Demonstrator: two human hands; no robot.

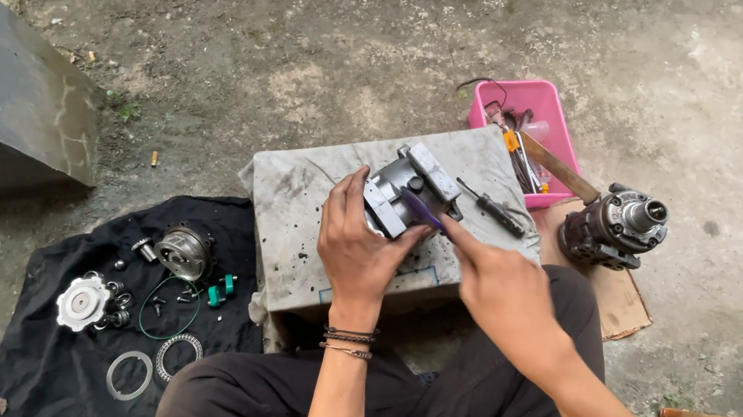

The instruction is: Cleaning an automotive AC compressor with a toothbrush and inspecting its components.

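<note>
Head view: left hand [355,244] wrapped around grey metal housing [410,192], fingers closed on its near side; housing blocky, cast, dull silver, sits atop cloth-covered box [299,237]; right hand [496,283] pinches thin purple tool [421,209] against housing, fingers shut on it; black-handled screwdriver [491,207] just beside; pink tray [542,109] behind; black cloth [32,387] with loose parts well left
</note>
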